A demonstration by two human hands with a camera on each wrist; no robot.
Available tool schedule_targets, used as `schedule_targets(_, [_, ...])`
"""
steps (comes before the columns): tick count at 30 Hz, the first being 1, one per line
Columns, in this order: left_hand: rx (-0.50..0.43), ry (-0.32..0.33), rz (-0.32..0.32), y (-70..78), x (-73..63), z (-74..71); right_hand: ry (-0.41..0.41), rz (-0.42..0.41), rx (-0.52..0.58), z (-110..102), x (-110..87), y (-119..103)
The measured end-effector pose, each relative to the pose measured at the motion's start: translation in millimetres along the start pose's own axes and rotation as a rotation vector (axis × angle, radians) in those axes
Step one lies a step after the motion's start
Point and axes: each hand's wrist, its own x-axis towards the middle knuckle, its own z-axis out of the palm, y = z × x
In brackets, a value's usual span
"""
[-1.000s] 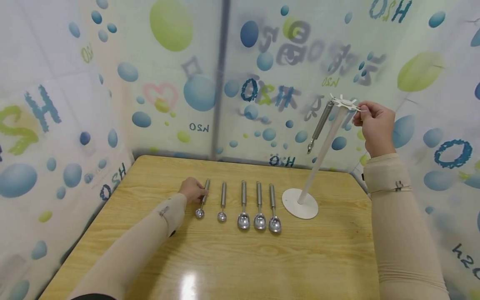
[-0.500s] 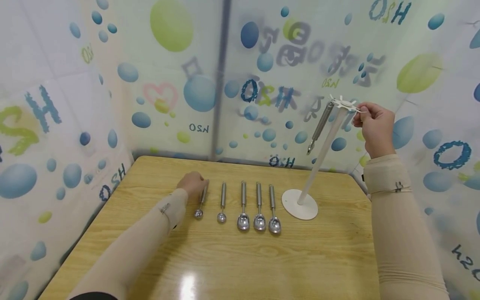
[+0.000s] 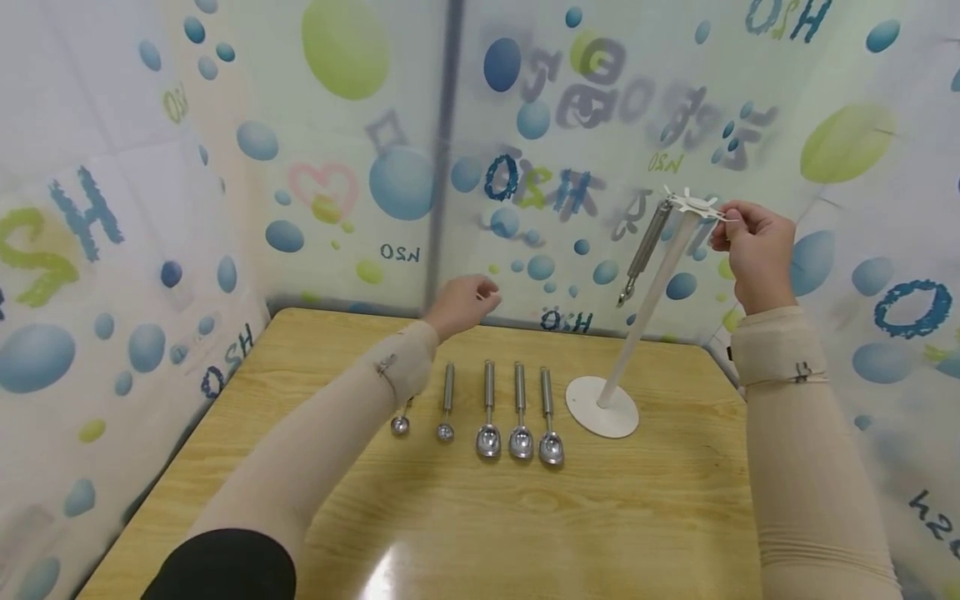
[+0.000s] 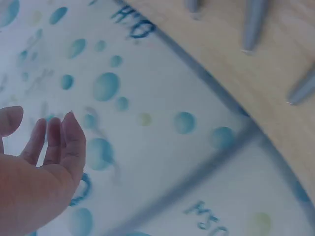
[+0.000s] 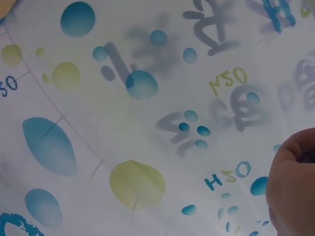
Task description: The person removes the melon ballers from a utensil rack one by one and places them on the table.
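Observation:
My right hand pinches one prong of the hook ring on top of a white stand, which leans to the right in the head view. A slim metal-handled utensil with a small tip hangs from the ring's left side. My left hand is in the air above the table's back edge, fingers loosely bent and holding nothing; the left wrist view shows its fingers with nothing between them. Below it lie a small round scoop, its handle mostly hidden by my sleeve, and another small scoop.
Three larger oval scoops lie in a row on the wooden table, left of the stand's round base. Printed curtains close in the table at the back and sides.
My left hand has let go of the leftmost small scoop, then risen and moved right and toward the back. The right hand stays on the prong.

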Motion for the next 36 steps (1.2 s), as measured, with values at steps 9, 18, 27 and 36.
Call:
schedule_targets(9, [-0.111, 0.044, 0.196, 79.5, 29.7, 25.4, -0.01, -0.004, 0.009, 0, 2.9, 0])
schedule_targets(18, [-0.197, 0.05, 0.227, 134.7, 47.2, 58.8, 0.0, 0.022, 0.049, -1, 1.6, 0])
schedule_targets(27, [-0.289, 0.073, 0.206, 159.8, 52.0, 77.7, -0.001, 0.016, 0.033, 1, 0.4, 0])
schedule_targets(36, [-0.277, 0.044, 0.226, 165.5, 53.9, 84.1, 0.003, -0.012, 0.014, 0, -0.8, 1])
